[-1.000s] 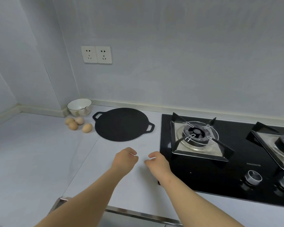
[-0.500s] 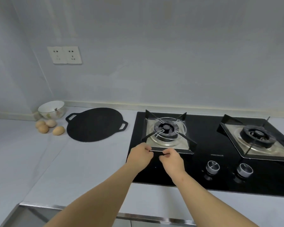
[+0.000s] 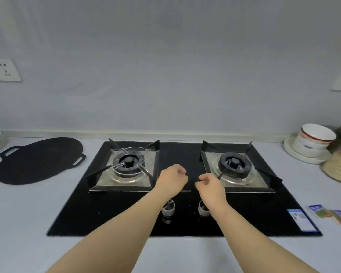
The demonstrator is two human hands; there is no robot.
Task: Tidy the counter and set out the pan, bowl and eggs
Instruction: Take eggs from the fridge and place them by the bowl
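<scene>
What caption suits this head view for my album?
Left hand and right hand, fingers curled, hover above a black glass gas hob; a flat round black pan lies alongside.

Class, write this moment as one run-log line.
left hand curled above hob | right hand curled above hob | pan on counter, left of hob

Head cam, fwd & down, close over hob [image 3: 126,213], facing wall [image 3: 165,66], 1 view

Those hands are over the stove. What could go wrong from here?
The forearms lie just above the knobs; a dip could turn one and light a burner. On the right, a tilted bowl sits stacked beside a jar; a careless reach might topple it.
</scene>
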